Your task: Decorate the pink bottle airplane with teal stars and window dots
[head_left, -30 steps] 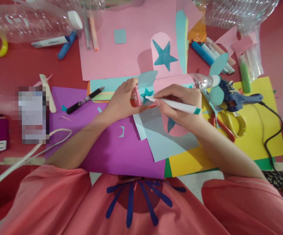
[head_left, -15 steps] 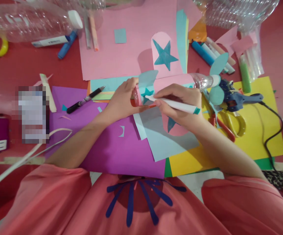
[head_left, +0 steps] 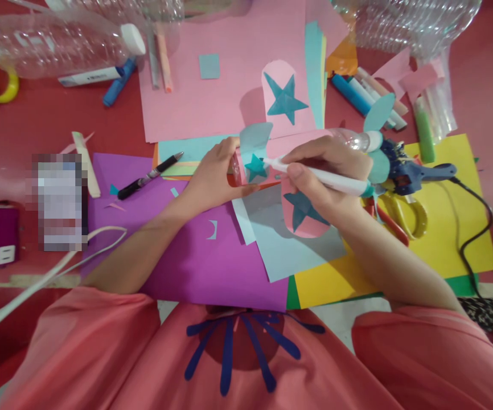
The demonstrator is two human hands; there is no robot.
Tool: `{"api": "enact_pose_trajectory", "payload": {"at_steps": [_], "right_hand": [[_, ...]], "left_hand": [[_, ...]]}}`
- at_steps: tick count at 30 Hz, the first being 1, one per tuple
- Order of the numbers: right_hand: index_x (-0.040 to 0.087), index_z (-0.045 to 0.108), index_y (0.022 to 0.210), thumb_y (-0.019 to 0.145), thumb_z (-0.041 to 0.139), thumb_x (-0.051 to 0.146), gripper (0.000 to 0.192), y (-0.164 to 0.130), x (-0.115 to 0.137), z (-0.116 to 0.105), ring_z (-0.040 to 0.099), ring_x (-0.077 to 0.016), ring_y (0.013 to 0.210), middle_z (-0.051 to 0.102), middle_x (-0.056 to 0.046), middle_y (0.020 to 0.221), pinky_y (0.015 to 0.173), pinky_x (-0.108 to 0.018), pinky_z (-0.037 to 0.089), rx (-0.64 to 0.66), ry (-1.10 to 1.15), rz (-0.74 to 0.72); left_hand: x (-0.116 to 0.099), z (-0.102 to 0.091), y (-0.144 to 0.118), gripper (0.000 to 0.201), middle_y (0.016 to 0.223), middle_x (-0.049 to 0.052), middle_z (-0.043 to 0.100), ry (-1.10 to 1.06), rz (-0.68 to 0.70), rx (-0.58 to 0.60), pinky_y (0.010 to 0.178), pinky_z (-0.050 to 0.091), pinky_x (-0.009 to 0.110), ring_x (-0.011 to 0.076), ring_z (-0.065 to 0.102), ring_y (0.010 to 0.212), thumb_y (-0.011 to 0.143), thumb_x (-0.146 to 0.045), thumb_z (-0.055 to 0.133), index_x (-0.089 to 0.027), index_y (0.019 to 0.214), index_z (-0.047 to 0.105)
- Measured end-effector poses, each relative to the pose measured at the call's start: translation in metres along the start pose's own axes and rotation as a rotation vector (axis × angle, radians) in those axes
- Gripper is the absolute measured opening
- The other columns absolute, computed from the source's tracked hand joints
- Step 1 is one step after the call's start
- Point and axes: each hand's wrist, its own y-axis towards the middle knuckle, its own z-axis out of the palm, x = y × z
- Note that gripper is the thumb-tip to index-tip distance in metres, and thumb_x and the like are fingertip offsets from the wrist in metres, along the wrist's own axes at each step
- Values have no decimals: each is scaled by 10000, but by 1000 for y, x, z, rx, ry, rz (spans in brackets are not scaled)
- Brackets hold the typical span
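a: pink paper covers the bottle (head_left: 310,149), which lies on its side across the paper sheets on the worktop (head_left: 37,122). status of the stars?

b: one teal star (head_left: 255,167) sits on the bottle's left end. a second star (head_left: 303,208) shows on the pink flap (head_left: 304,219) hanging below it. a third star on a pink piece (head_left: 284,100) lies apart, further back.

a: hands?

b: left hand (head_left: 212,176) is curled around the bottle's left end, steadying it. right hand (head_left: 325,176) is closed around a white pen (head_left: 323,179), tip touching the edge of the left star.

a: progress?

b: judged partly done: blue fins (head_left: 378,114) are fitted by the cap, two stars are on. the loose piece is not yet attached.
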Motion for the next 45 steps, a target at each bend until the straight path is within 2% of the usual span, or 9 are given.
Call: {"api": "enact_pose_trajectory", "payload": {"at_steps": [8,11,14,19,26,33,38,42,45], "right_hand": [[308,657,1109,964,486,510,302,-2,-11,6,677,-126,548,745,21,754,527,-271,575,-194,125,-273],[290,614,1130,973,502,451,251,-5,-21,14,678,-119,584,717,31,750,550,-258,579,-220,112,-239],[308,526,1233,949,553,441,314,-11,-30,21,727,-154,784,711,-12,994,647,-295,620,-119,138,-119],[371,363,1372,915,580,511,525,-27,-40,21,705,-210,994,570,-86,1333,778,-378,642,-14,137,8],[414,327,1371,864,607,587,605,-41,-50,17,677,-205,978,509,-62,1262,742,-381,648,-111,206,38],[352,370,1310,813,665,594,627,-43,-71,15,591,-294,1157,519,-87,1195,948,-518,553,-196,59,14],[371,346,1306,856,626,560,563,-37,-78,10,612,-288,1136,562,-80,1163,961,-537,531,-138,76,19],[379,354,1310,851,607,586,564,-30,-81,4,605,-295,1157,554,-73,1191,987,-561,507,-131,119,-37],[378,379,1294,832,591,643,573,-28,-83,0,602,-293,1149,569,-65,1190,982,-561,505,-113,126,-21]], "left_hand": [[15,0,2,630,1263,108,527,20,-16,-216,930,486,498,319,522,1199,791,-678,651,-294,1204,373],[26,2,2,598,1346,135,463,77,7,-329,992,467,521,311,464,1287,880,-627,571,-280,1291,310],[33,6,1,695,1381,134,421,89,103,-377,1064,441,530,302,428,1330,874,-651,572,-269,1353,246],[16,12,-7,690,1440,149,394,105,162,-258,1088,441,531,315,396,1379,914,-610,544,-269,1427,233],[-12,18,-23,608,1376,150,444,193,267,-163,971,539,465,305,517,1272,920,-568,553,-257,1400,348],[-22,22,-29,452,1426,190,434,191,474,20,978,559,434,276,552,1269,962,-275,523,-187,1384,390],[-22,13,-27,402,1421,168,504,253,598,80,944,561,385,238,599,1222,1008,-379,420,-192,1364,419],[-14,0,-30,320,1087,51,695,235,732,-186,754,553,287,160,686,950,1036,-337,302,-237,1250,518],[4,-1,-34,384,912,13,683,193,734,-384,809,543,351,168,674,878,1021,-442,244,-305,1112,592]]}}
